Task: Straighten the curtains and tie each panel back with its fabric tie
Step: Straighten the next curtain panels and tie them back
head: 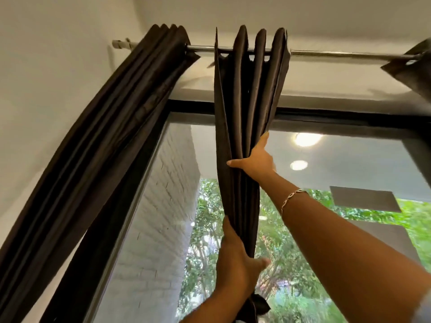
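A dark brown curtain panel (247, 89) hangs in gathered pleats from a metal rod (338, 53) in the middle of the view. My right hand (255, 159) reaches up and grips the bunched pleats, thumb on the left side and fingers behind. Lower down, my left hand (238, 262) wraps around the same bundle and squeezes it narrow. A second dark panel (98, 148) hangs gathered at the left end of the rod and slants down to the left. The corner of a third panel (412, 64) shows at the right edge. No fabric tie is visible.
A black-framed window (349, 117) lies behind the curtains, with a white brick wall (163, 217) and green trees outside. White wall and ceiling surround the rod. A bracelet (290, 198) sits on my right wrist.
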